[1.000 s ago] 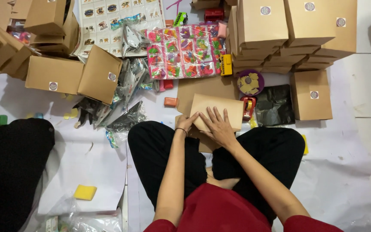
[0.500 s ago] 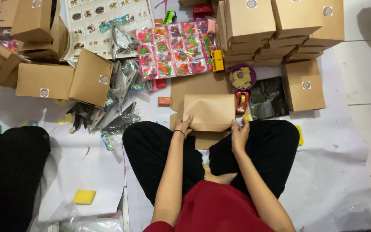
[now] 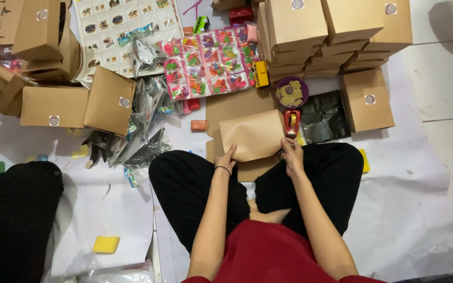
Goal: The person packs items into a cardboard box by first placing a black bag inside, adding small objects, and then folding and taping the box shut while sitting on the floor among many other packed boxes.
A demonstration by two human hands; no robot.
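Person seated cross-legged on white floor sheet. Brown paper-wrapped parcel (image 3: pixel 252 136) lies on flat cardboard just ahead of the knees, long axis left to right, slightly tilted. Left hand (image 3: pixel 226 158) grips the near-left corner, fingers curled under the edge, thumb on top. Right hand (image 3: pixel 292 152) pinches the right edge, fingers pressed together. Both hands equally close. Red tape dispenser (image 3: pixel 291 119) just beyond the right hand. Stacked brown boxes (image 3: pixel 336 36) crowd the far side; open room only toward the lap
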